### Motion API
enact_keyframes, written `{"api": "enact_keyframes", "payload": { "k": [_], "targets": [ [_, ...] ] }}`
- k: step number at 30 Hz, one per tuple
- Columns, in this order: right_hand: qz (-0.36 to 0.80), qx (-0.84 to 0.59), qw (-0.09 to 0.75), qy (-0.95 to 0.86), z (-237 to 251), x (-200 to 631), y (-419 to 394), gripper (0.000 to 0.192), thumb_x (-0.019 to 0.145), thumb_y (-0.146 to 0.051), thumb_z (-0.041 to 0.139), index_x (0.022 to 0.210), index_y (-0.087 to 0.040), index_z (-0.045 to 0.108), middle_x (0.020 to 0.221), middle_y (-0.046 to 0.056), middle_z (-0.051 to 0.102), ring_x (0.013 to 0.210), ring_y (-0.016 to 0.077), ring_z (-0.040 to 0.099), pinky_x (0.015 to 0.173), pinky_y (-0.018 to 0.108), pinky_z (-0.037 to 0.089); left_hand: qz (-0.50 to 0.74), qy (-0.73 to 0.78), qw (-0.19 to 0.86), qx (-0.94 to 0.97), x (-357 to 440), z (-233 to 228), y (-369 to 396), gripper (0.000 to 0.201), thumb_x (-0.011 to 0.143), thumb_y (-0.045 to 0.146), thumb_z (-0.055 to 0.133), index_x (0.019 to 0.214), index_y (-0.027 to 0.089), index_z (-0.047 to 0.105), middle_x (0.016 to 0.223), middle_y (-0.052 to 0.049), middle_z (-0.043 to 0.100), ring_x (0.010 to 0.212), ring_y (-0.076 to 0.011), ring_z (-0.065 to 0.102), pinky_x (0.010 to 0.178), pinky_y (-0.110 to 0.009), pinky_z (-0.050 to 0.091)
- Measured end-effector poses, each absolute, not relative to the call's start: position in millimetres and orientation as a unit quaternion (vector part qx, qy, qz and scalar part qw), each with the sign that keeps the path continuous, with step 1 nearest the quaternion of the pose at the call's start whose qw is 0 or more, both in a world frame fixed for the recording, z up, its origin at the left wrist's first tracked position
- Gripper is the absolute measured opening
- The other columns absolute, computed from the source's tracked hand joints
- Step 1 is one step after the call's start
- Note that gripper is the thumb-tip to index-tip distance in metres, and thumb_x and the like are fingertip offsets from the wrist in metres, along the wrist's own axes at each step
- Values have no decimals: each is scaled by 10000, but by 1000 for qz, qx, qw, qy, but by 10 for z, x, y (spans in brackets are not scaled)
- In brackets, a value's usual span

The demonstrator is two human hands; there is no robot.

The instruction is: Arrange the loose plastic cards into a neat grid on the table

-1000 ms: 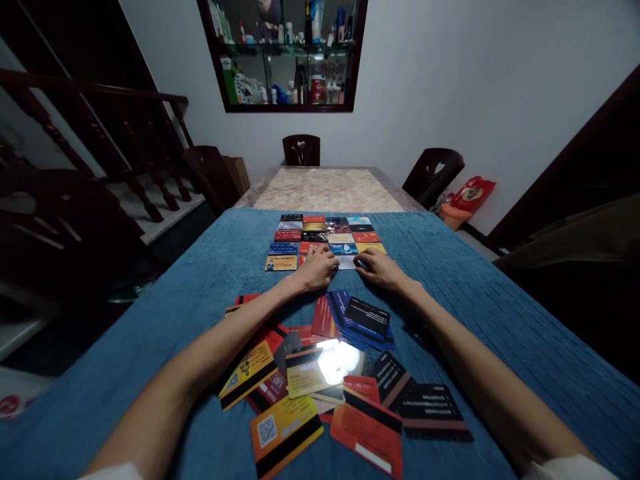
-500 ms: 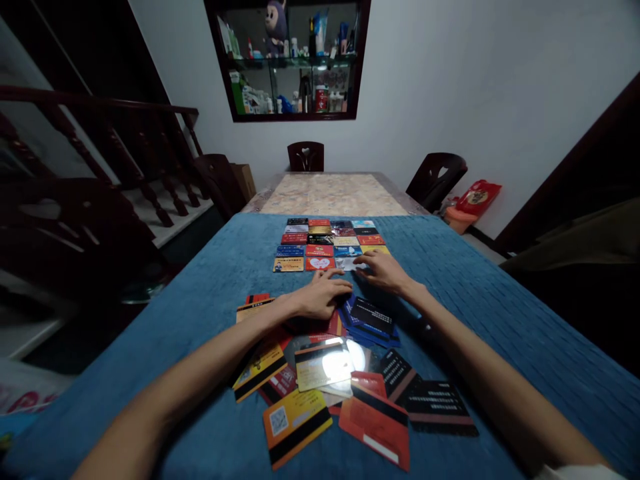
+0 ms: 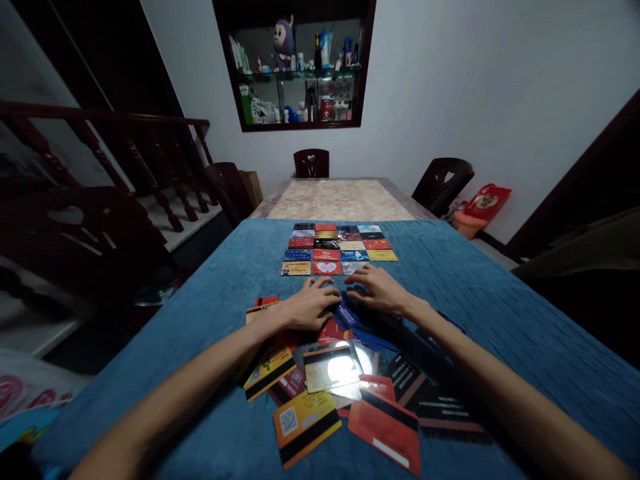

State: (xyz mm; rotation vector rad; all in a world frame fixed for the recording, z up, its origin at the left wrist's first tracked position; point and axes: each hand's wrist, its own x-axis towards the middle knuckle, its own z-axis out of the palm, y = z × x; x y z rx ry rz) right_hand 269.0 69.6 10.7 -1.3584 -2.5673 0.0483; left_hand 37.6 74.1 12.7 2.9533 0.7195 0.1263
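My left hand (image 3: 314,305) lies over the top of a loose pile of plastic cards, fingers spread, with red cards (image 3: 333,330) under and beside it. My right hand (image 3: 379,291) hovers or rests just right of it, fingers bent and apart, above blue cards (image 3: 350,315); whether its fingertips touch them I cannot tell. Beyond the hands, several cards lie face up in neat rows. The front row has a gold card (image 3: 296,269), a red card with a white heart (image 3: 327,268) and a silver-white card (image 3: 354,267), partly behind my right fingers. A yellow card (image 3: 383,255) ends the row behind.
Nearer me, the pile spreads over the blue cloth (image 3: 220,293), with a yellow QR-code card (image 3: 307,423), an orange-red card (image 3: 385,430) and black cards (image 3: 445,403) partly under my right forearm. Chairs (image 3: 443,185) stand around the table's far part.
My right hand has drawn back from the silver-white card towards the pile, over the blue cards. My left hand has stayed by the pile, its fingers more spread. The view has shifted slightly.
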Motion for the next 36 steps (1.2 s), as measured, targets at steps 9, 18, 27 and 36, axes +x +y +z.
{"api": "enact_keyframes", "payload": {
  "k": [9, 18, 27, 36],
  "targets": [
    [23, -447, 83, -890, 61, 2456, 293, 510, 866, -624, 604, 1161, -215, 683, 1124, 123, 681, 1047, 302, 538, 838, 410, 390, 75, 272, 70, 957, 243, 93, 702, 311, 871, 247, 607, 1178, 204, 636, 1169, -96, 598, 1201, -283, 444, 1057, -505, 360],
    [28, -434, 74, -897, 97, 2351, 249, 639, 809, -647, 652, 1262, -196, 647, 1211, 136, 629, 1102, 330, 489, 870, 456, 389, 84, 269, 129, 951, 89, 80, 716, 344, 792, 146, 627, 1133, 194, 614, 1323, -92, 588, 1363, -328, 349, 1107, -573, 300],
    [66, -413, 68, -906, 111, 2423, 288, 602, 851, -576, 638, 1303, -177, 618, 1194, 141, 619, 1066, 315, 491, 858, 459, 408, 89, 238, 83, 964, 36, 101, 749, 282, 829, 196, 627, 1111, 186, 632, 1183, -100, 634, 1237, -292, 450, 1046, -514, 350],
    [74, -386, 113, -913, 71, 2458, 328, 430, 851, -387, 652, 1223, -170, 665, 1109, 124, 650, 1031, 281, 510, 879, 444, 422, 97, 223, 66, 968, 13, 114, 748, 193, 812, 192, 619, 1004, 175, 637, 1129, -94, 631, 1191, -278, 472, 1039, -467, 376]
  ]
}}
